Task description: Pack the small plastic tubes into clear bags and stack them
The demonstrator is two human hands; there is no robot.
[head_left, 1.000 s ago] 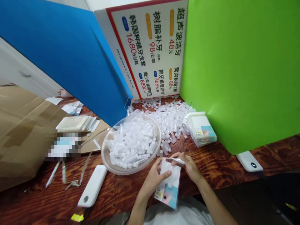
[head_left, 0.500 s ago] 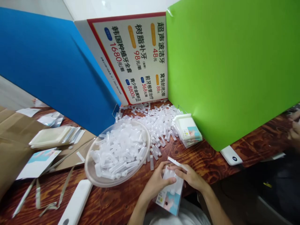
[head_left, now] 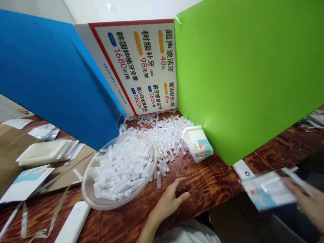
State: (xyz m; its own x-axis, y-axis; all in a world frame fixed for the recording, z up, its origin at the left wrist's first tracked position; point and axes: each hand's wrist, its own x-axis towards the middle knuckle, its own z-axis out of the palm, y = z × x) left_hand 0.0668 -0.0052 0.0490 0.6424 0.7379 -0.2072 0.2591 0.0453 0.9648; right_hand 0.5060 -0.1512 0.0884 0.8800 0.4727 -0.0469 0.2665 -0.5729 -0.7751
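Right hand holds packet well apart from left hand.

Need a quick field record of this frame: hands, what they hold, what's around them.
left hand: open, palm down on the dark brown wooden table, holding nothing
right hand: at the far right edge, gripping a clear plastic pouch with a white and blue card, motion-blurred
nearest to left hand: a single small translucent plastic tube, close beside it
bowl: round clear plastic bowl full of tubes
loose pile: more tubes against the boards
stack: flat pouches by the green board
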